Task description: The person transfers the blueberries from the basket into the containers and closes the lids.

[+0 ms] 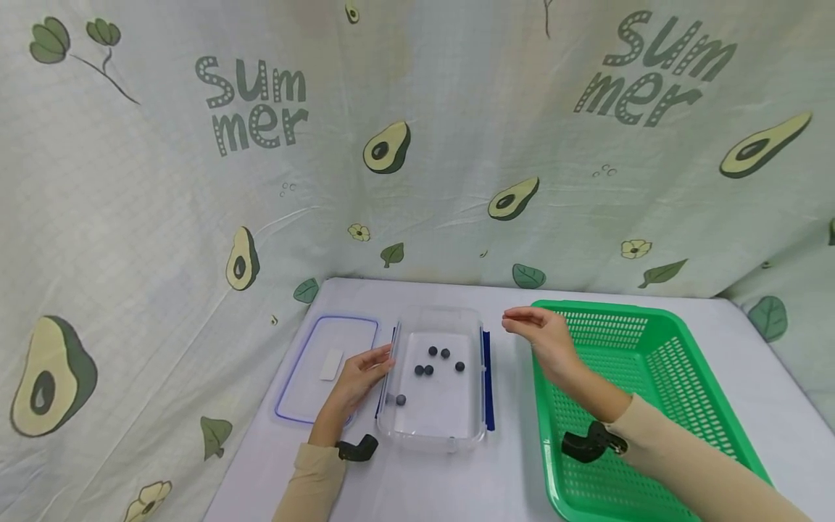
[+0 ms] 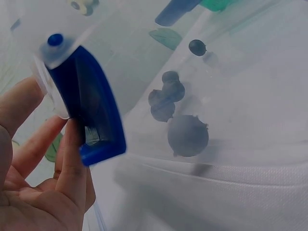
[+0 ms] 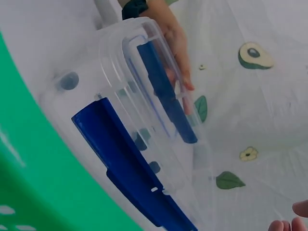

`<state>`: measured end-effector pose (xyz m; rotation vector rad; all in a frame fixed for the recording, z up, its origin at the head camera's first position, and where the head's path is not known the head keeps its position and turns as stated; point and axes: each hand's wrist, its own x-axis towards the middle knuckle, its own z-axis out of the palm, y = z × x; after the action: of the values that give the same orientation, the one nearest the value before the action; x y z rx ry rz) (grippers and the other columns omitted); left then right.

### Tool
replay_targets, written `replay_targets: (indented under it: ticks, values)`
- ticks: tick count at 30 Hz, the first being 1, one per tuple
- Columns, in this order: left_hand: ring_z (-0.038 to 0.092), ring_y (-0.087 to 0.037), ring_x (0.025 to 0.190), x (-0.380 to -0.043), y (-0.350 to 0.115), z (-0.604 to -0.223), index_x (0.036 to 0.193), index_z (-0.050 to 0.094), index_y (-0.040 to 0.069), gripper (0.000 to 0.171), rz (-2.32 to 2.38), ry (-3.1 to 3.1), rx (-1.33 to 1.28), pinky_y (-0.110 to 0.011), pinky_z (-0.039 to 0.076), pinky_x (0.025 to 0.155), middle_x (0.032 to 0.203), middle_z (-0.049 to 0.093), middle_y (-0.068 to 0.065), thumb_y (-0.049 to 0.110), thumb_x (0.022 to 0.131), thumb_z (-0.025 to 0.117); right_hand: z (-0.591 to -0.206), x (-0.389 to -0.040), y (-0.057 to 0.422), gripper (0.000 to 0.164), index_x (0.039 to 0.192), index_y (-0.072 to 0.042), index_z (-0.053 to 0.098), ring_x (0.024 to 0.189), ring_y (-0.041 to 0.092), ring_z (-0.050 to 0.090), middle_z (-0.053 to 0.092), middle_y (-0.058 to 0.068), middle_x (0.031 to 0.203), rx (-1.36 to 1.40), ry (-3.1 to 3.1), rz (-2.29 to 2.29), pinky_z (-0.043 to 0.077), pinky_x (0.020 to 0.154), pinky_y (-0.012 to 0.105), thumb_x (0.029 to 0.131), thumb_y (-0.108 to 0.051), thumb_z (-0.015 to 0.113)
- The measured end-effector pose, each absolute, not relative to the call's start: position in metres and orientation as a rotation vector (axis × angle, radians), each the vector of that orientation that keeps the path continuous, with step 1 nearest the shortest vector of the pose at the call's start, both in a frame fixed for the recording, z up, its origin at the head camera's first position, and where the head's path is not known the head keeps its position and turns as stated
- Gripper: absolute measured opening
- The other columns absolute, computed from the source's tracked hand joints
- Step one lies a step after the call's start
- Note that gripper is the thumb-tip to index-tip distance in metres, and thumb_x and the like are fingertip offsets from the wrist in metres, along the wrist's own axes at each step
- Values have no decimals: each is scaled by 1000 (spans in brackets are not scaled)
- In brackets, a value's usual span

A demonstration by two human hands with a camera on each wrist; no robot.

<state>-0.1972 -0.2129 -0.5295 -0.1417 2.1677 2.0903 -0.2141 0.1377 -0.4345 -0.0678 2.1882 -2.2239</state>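
A clear plastic box (image 1: 417,441) with blue side latches stands on the white table, its top uncovered. Several dark blueberries (image 1: 459,367) lie spread on its floor; one sits apart near the front left corner. At the box's left side, my left hand (image 1: 355,380) grips the rim, and the left wrist view shows thumb and fingers around the edge beside a hanging blue latch (image 2: 91,110). My right hand (image 1: 544,341) hovers by the left rim of the green basket (image 1: 544,435); its fingers are extended close together with nothing visible between them. Only its fingertips (image 3: 298,225) show in the right wrist view.
Left of the box, partly behind my left arm, lies a clear lid (image 1: 300,395) with a blue seal and a white patch (image 1: 331,365). The basket takes up the right side of the table. A printed curtain (image 1: 450,239) hangs behind the table's back edge.
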Motion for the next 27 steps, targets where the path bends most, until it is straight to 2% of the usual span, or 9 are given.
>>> replay_targets:
  ticks: [4, 9, 18, 23, 27]
  values:
    - [59, -17, 108, -196, -213, -530, 134, 61, 0, 49, 2087, 2165, -152, -19, 51, 89, 124, 61, -14, 14, 89, 76, -436, -214, 151, 36, 116, 17, 61, 89, 10, 69, 73, 5, 99, -63, 2191, -2261, 55, 84, 22, 90, -4, 74]
    - [60, -17, 108, -195, -213, -531, 134, 61, -1, 49, 2084, 2180, -138, -20, 51, 89, 124, 61, -16, 13, 90, 76, -439, -214, 169, 27, 110, 10, 67, 88, 9, 69, 74, -3, 94, -60, 2182, -2315, 56, 83, 25, 89, -4, 75]
    - [58, -18, 110, -197, -212, -532, 135, 59, -2, 50, 2074, 2201, -134, -18, 50, 88, 125, 60, -16, 14, 91, 75, -452, -217, 198, 26, 111, 14, 66, 82, 5, 68, 73, -8, 89, -23, 2262, -2340, 54, 75, 17, 89, 1, 73]
    - [58, -18, 109, -195, -212, -532, 135, 59, -2, 49, 2068, 2209, -150, -19, 51, 87, 124, 60, -15, 14, 91, 75, -467, -223, 212, 18, 106, 7, 70, 80, 2, 67, 73, -11, 86, 55, 2348, -2314, 54, 72, 15, 89, 2, 72]
    - [58, -19, 112, -195, -212, -530, 136, 59, 0, 50, 2073, 2196, -152, -18, 50, 89, 125, 60, -15, 14, 91, 75, -476, -226, 222, 25, 111, 11, 68, 79, -2, 65, 73, -9, 88, 131, 2459, -2235, 53, 73, 14, 90, -2, 72]
